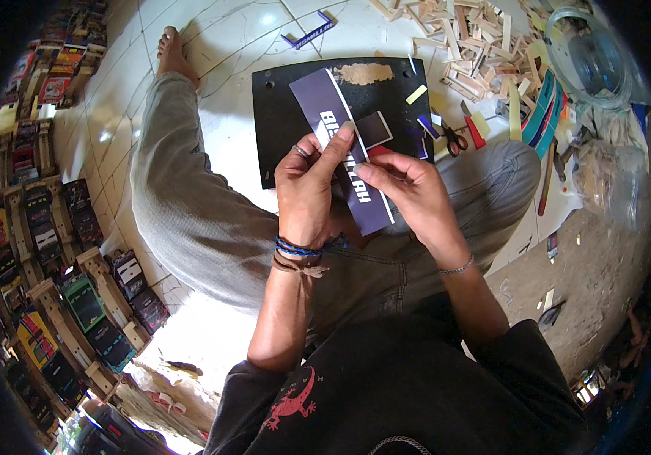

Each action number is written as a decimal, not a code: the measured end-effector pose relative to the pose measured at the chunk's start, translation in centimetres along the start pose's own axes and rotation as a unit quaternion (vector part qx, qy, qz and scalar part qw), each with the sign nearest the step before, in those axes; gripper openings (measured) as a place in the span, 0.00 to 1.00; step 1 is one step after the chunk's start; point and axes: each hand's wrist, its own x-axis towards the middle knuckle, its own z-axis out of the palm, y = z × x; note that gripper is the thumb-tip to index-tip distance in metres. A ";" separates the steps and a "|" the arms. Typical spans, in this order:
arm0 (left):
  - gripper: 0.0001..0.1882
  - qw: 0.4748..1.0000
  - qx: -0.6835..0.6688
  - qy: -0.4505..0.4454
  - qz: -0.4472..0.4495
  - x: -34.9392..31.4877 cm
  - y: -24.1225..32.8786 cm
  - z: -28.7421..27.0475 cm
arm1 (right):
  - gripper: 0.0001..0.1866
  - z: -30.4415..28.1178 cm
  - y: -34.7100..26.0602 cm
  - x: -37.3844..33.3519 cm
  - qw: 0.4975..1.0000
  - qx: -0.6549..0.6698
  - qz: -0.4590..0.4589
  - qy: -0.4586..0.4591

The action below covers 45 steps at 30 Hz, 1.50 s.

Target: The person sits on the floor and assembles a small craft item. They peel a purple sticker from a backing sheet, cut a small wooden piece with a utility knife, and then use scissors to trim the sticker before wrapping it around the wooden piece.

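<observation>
A long dark purple printed strip (pixel 318 95) with white lettering and a white edge lies slantwise between my hands, above a black board (pixel 276 129). My left hand (pixel 314 167) grips it near the middle, thumb on top and fingers behind. The thumb and fingertips of my right hand (pixel 409 182) pinch its white right edge lower down. On the board are a small dark piece with a white border (pixel 375 129), a pale yellow scrap (pixel 416 94) and a tan worn patch (pixel 363 73). Dark-handled scissors (pixel 456 142) lie by the board's right edge.
Many wooden pieces (pixel 477 45) are heaped at the far right, near a clear plastic tub (pixel 591 57). Teal strips (pixel 544 114) and a hammer (pixel 549 178) lie at the right. A purple bracket-shaped piece (pixel 312 32) rests on the tiles. Wooden racks with printed items (pixel 60 303) line the left.
</observation>
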 end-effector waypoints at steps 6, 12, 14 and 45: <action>0.06 1.000 -0.020 0.000 -0.005 0.0 -0.1 0.0 | 0.12 0.3 -0.1 0.3 0.996 0.088 0.006 0.022; 0.06 0.999 -0.029 0.010 -0.009 0.0 -0.3 -0.2 | 0.16 0.2 0.5 0.8 0.999 0.032 -0.025 0.000; 0.07 0.999 -0.028 0.013 -0.012 0.0 -0.3 -0.2 | 0.16 0.1 0.7 0.9 1.000 0.010 -0.017 0.004; 0.07 1.000 -0.012 0.005 -0.007 0.0 -0.8 -0.5 | 0.15 0.1 0.8 0.7 0.999 0.005 -0.030 0.010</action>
